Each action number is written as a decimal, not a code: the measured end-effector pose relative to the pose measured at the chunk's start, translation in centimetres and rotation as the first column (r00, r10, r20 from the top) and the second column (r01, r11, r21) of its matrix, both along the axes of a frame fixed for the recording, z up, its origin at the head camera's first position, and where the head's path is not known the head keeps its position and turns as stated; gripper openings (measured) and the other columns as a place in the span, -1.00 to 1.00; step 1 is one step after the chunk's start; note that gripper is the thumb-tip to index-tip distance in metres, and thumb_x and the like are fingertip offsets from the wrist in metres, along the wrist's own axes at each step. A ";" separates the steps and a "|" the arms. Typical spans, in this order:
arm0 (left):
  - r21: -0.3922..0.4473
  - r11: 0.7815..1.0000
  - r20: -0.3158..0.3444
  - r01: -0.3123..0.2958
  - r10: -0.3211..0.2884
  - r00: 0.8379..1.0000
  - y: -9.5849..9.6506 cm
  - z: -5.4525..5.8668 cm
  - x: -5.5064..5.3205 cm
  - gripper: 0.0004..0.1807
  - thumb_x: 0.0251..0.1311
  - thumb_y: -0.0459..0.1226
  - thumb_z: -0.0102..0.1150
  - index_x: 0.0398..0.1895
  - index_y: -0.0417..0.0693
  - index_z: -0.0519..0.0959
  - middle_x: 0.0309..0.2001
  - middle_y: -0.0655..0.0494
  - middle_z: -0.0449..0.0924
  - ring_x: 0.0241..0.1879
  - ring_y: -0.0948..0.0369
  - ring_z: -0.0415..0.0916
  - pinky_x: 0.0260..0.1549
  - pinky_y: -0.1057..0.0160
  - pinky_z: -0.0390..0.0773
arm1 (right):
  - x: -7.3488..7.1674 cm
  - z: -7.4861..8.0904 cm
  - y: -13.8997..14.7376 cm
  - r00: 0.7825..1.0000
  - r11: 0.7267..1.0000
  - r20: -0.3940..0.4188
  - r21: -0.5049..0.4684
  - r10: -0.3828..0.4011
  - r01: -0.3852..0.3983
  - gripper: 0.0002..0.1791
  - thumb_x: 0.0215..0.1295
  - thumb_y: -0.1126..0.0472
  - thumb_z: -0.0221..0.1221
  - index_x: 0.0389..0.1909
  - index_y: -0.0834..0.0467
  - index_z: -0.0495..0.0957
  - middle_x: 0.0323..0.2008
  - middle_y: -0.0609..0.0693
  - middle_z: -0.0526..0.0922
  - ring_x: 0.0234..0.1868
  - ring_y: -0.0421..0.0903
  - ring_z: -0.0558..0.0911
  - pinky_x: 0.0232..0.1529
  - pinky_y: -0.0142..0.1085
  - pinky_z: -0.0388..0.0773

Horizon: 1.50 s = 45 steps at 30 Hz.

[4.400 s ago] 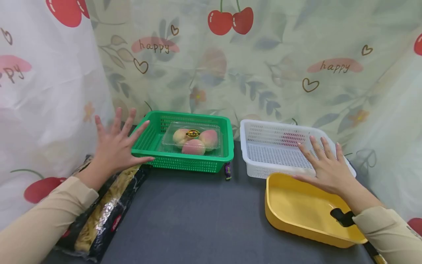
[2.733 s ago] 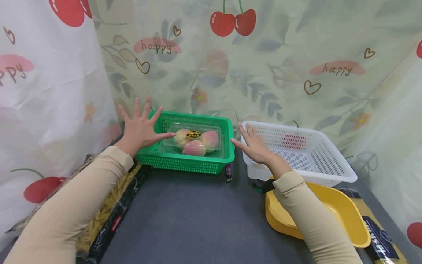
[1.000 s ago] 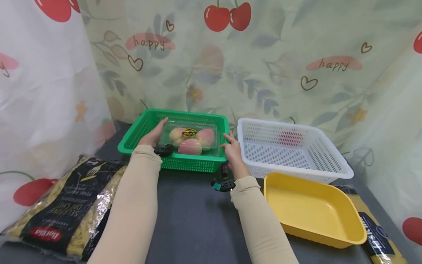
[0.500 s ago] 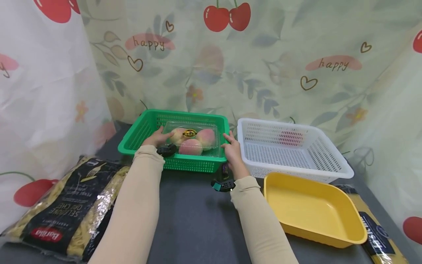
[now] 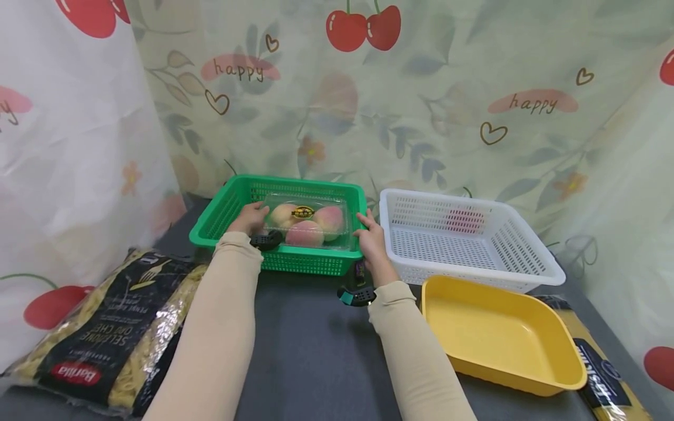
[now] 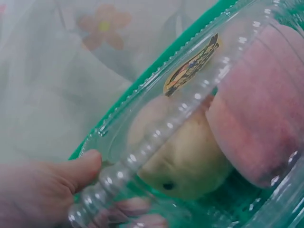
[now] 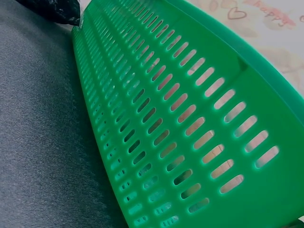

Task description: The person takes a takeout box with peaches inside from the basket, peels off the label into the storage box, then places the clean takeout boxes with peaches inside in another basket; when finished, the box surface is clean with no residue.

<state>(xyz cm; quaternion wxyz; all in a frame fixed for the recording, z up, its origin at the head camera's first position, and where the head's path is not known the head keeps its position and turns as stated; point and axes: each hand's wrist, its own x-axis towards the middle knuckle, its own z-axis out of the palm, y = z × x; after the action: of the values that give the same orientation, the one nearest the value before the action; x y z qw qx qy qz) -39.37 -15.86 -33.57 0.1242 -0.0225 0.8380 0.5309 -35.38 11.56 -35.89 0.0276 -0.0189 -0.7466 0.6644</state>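
In the head view, a clear lidded plastic box of peaches lies inside a green basket. My left hand is at the box's left end. The left wrist view shows the thumb on the near corner of the plastic box, with fingertips seen through the plastic below, so the hand pinches it. My right hand holds the green basket's right rim, thumb toward the inside. In the right wrist view only the slotted basket wall shows, not the hand.
A white basket stands to the right, with a yellow tray before it. A pasta bag lies at left, another packet at far right. A small purple-wrapped item sits near my right wrist. A patterned curtain hangs behind.
Both hands, earlier spread wide in the air, have come in to the green basket. The left moved down to the plastic box's end; the right stays at the rim over the last second.
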 end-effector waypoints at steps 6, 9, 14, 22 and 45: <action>0.138 0.989 -0.011 -0.049 0.051 0.999 -2.3 -4.9 -6.1 -0.36 0.42 -0.03 -0.28 0.49 0.20 -0.19 0.33 -0.27 0.18 -0.47 0.27 0.49 -0.41 0.26 0.63 | 0.0 0.0 -0.1 1.000 1.000 -0.006 0.002 -0.012 0.012 -0.37 0.22 0.50 -0.08 0.35 0.17 0.22 0.49 -0.18 -0.12 0.50 -0.08 -0.18 0.43 -0.16 0.03; 0.141 0.988 -0.002 -0.065 0.066 0.998 -0.9 -1.3 -2.0 -0.38 0.46 -0.12 -0.36 0.49 0.04 -0.25 0.10 -0.25 0.37 -0.63 0.34 0.35 -0.54 0.35 0.56 | 0.0 0.0 -0.2 1.000 1.000 -0.010 0.002 -0.011 0.011 -0.37 0.21 0.50 -0.09 0.35 0.19 0.21 0.49 -0.15 -0.12 0.50 -0.07 -0.18 0.43 -0.15 0.02; 0.174 0.979 0.022 -0.105 0.102 0.994 0.7 3.3 2.5 -0.40 0.47 -0.19 -0.40 0.49 0.00 -0.26 -0.48 0.10 0.37 -0.78 0.38 0.14 -0.66 0.41 0.42 | 0.0 0.0 -0.3 1.000 1.000 -0.008 0.000 -0.019 0.019 -0.37 0.21 0.50 -0.09 0.35 0.18 0.22 0.49 -0.16 -0.11 0.50 -0.07 -0.17 0.43 -0.17 0.02; 0.180 0.974 -0.038 -0.139 0.148 0.988 0.4 2.8 1.4 -0.39 0.46 -0.12 -0.36 0.49 0.12 -0.22 0.31 -0.19 0.16 -0.58 0.40 0.30 -0.51 0.44 0.53 | -0.1 0.0 -0.2 1.000 1.000 -0.005 0.000 -0.020 0.020 -0.38 0.24 0.48 -0.10 0.35 0.14 0.22 0.48 -0.20 -0.11 0.50 -0.10 -0.18 0.43 -0.18 0.05; 0.278 0.936 -0.183 -0.215 0.271 0.945 -0.3 3.1 3.8 -0.38 0.43 -0.04 -0.32 0.49 0.17 -0.16 -0.18 0.01 0.35 -0.44 0.34 0.39 -0.42 0.39 0.57 | 0.1 0.1 -0.3 0.999 0.999 -0.003 0.007 -0.034 0.034 -0.36 0.21 0.49 -0.10 0.35 0.17 0.22 0.48 -0.16 -0.08 0.50 -0.07 -0.15 0.44 -0.17 0.01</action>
<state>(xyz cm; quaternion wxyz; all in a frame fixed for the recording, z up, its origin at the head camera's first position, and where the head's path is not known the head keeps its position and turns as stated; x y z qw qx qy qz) -35.54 -16.14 -30.45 -0.0334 -0.0519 0.7623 0.6443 -35.31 11.25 -35.79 0.0402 -0.0304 -0.7485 0.6612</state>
